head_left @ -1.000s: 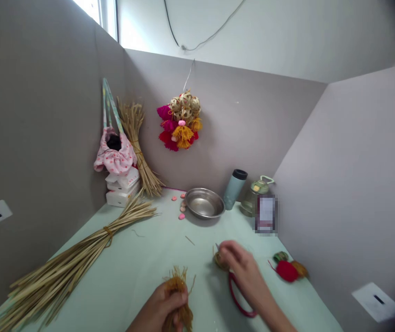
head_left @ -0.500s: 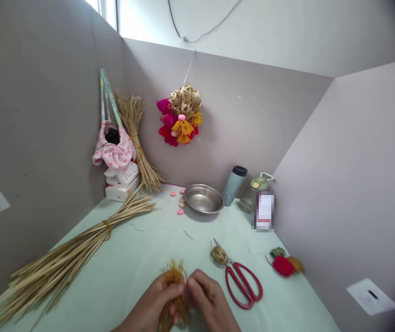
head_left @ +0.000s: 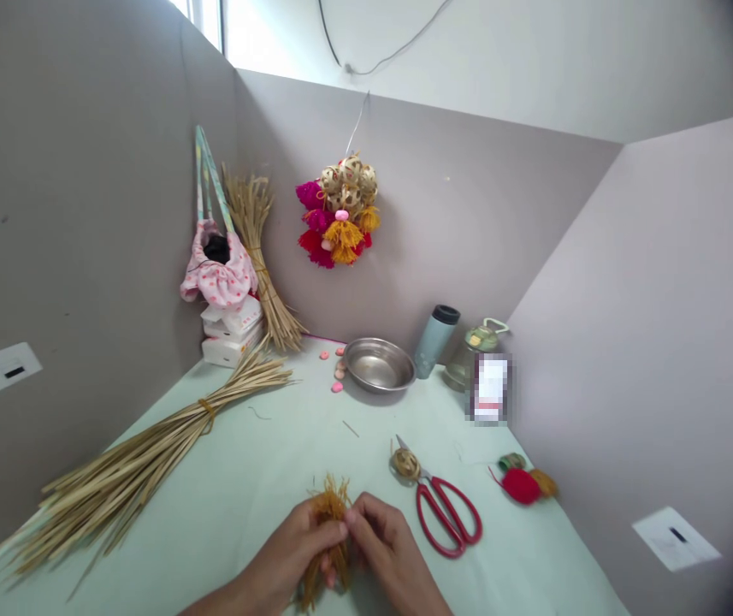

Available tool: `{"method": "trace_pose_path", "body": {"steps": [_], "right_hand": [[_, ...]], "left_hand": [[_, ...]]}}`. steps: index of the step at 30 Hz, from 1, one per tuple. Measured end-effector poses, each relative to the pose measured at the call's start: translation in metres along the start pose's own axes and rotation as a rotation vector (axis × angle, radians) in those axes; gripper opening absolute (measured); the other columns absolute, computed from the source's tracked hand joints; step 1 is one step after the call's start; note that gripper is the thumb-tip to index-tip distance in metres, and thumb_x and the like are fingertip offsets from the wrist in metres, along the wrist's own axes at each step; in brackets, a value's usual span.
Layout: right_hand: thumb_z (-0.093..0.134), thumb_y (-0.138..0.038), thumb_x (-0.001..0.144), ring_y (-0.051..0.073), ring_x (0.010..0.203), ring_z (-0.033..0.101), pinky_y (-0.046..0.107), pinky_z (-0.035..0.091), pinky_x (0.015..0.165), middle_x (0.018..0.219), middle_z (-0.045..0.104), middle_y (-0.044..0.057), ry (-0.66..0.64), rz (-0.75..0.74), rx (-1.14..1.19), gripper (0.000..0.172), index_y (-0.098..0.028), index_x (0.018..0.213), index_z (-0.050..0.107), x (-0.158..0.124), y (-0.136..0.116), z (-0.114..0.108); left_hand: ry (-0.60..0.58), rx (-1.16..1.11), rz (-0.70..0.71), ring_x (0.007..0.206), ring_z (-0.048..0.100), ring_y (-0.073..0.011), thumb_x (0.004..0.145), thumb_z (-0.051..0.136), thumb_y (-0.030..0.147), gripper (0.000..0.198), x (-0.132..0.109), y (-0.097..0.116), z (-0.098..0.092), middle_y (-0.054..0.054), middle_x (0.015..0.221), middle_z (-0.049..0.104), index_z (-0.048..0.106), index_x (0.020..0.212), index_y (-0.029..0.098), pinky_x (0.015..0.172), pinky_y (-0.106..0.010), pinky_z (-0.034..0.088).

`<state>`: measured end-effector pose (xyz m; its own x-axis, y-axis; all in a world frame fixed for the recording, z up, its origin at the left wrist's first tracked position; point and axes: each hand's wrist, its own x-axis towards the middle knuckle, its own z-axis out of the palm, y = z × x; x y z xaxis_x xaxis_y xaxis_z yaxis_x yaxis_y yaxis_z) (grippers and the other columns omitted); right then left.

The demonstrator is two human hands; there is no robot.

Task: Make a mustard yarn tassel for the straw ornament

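At the front of the table, my left hand (head_left: 298, 539) is closed around a mustard-yellow yarn tassel (head_left: 331, 500); loose strands stick out above and below the fingers. My right hand (head_left: 382, 535) is pinched closed right beside it, thumb and fingertips meeting at the tassel's edge. Whatever sits in that pinch is too small to make out. Just to the right lie red-handled scissors (head_left: 446, 513), with a small woven straw ball (head_left: 406, 464) against their blades.
A tied straw bundle (head_left: 148, 462) lies on the left. Toward the back are a steel bowl (head_left: 380, 366), pink beads (head_left: 338, 387), a blue tumbler (head_left: 436, 342) and a glass jug (head_left: 462, 364). Yarn balls (head_left: 521, 485) sit right. A tasselled ornament (head_left: 344, 214) hangs on the wall.
My right hand has shifted slightly up and closer against the tassel. My left hand keeps its hold. The whole view has moved a little.
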<state>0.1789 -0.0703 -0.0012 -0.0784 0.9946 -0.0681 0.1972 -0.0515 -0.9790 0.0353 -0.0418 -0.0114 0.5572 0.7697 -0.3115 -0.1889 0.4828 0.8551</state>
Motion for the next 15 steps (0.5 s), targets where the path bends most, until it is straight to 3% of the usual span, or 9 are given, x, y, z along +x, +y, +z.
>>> {"method": "trace_pose_path", "body": {"steps": [5,9,15], "right_hand": [[0.057,-0.052,0.086,0.012,0.056,0.045,0.024,0.035,0.056,0.058,0.049,-0.003,0.034,-0.019,0.069,0.041,-0.016,0.068,0.052,0.001,0.002,-0.001],[0.065,-0.050,0.081,0.014,0.059,0.052,0.026,0.040,0.060,0.059,0.058,0.001,0.014,0.022,0.151,0.038,-0.015,0.069,0.059,0.002,0.002,-0.005],[0.074,-0.042,0.076,0.016,0.068,0.058,0.027,0.043,0.066,0.068,0.065,0.003,0.000,0.122,0.274,0.028,-0.015,0.080,0.068,0.003,0.007,-0.010]], "left_hand": [[-0.018,0.006,0.014,0.045,0.041,-0.0050,0.069,0.070,0.047,0.037,0.004,-0.004,-0.004,0.001,0.061,0.055,0.059,0.077,0.012,0.047,-0.018,0.035],[-0.102,-0.031,0.046,0.048,0.044,-0.0043,0.075,0.064,0.041,0.031,0.006,-0.005,-0.007,-0.005,0.070,0.062,0.062,0.077,0.010,0.049,-0.017,0.036],[-0.052,-0.059,-0.015,0.046,0.045,-0.0042,0.072,0.067,0.041,0.031,0.004,-0.001,-0.010,-0.001,0.067,0.059,0.062,0.075,0.011,0.045,-0.017,0.035]]}}
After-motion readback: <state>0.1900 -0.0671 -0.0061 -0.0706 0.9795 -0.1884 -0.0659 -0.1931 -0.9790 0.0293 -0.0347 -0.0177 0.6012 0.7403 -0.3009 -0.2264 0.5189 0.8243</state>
